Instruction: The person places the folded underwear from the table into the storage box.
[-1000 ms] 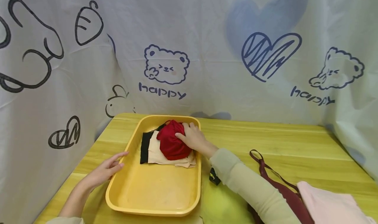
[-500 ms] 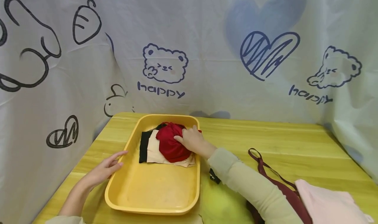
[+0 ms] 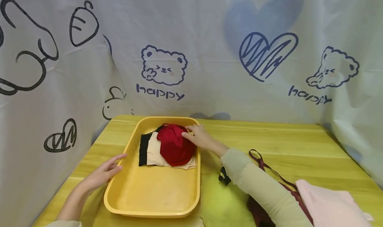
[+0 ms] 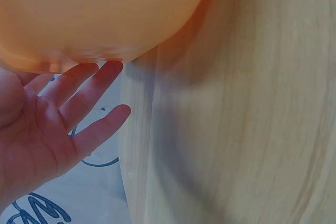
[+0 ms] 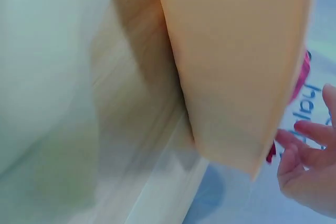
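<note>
A yellow plastic tray (image 3: pixel 152 200) stands on the table in the head view. In its far part a red cloth piece (image 3: pixel 175 147), gathered with a thin cord at its top, lies over a folded beige cloth (image 3: pixel 153 150) with a black band. My right hand (image 3: pixel 198 137) reaches over the tray's right rim, thumb and fingertips at the red cloth's upper right edge; in the right wrist view its fingers are loosely bent and spread. My left hand (image 3: pixel 101 173) touches the tray's left rim with extended fingers; the left wrist view shows these fingers (image 4: pixel 86 95) against the tray's outer wall.
Right of the tray lies a yellow-green item (image 3: pixel 224 200) with a black clip (image 3: pixel 223 176), partly under my right sleeve. Beyond it are a maroon cloth item (image 3: pixel 257 207) with a thin strap and a pink cloth (image 3: pixel 329 203). A white curtain (image 3: pixel 209 70) with drawings hangs behind the table.
My right hand has drawn back slightly from the red cloth, its fingers loosening. The red edge that stuck out over the right rim now lies inside the tray. My left hand stays put.
</note>
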`<state>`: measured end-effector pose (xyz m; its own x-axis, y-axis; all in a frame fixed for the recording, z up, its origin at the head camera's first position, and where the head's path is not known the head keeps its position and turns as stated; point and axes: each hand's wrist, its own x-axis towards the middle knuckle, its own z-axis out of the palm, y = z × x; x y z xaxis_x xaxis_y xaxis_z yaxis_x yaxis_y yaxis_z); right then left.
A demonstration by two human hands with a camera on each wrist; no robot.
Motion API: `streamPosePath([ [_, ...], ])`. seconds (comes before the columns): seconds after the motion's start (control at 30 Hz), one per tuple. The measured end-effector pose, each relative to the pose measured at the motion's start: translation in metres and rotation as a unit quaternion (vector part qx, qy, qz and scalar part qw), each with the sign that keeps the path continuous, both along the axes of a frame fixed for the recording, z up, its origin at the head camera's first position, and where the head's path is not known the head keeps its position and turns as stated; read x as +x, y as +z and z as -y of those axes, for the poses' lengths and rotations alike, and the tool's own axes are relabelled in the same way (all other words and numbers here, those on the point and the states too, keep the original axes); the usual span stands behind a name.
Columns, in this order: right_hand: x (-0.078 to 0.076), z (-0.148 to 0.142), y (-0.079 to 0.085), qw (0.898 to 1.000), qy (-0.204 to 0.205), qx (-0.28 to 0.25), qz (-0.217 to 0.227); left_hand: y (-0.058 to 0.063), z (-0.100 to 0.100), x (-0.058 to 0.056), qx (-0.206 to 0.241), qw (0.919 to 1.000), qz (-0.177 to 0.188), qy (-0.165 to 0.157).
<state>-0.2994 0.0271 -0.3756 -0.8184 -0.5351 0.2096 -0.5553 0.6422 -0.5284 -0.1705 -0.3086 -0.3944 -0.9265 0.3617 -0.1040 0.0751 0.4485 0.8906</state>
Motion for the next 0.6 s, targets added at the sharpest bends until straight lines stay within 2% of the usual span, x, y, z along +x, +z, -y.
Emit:
streamPosePath([
  [0.13,0.002,-0.022,0.002,0.998,0.008,-0.048,0.046,0.0,0.001,-0.001,-0.003,1.0,0.008,-0.002],
  [0.2,0.005,-0.032,0.002,0.997,0.006,-0.054,0.055,0.0,0.001,-0.001,-0.005,0.9999,0.01,-0.003],
  [0.33,0.016,-0.05,0.005,0.997,-0.001,-0.053,0.062,0.001,0.003,-0.002,-0.011,0.9999,0.01,0.0],
  [0.6,0.039,-0.08,0.008,0.996,0.031,-0.028,0.076,0.0,0.001,-0.002,-0.014,0.9999,0.006,-0.002],
])
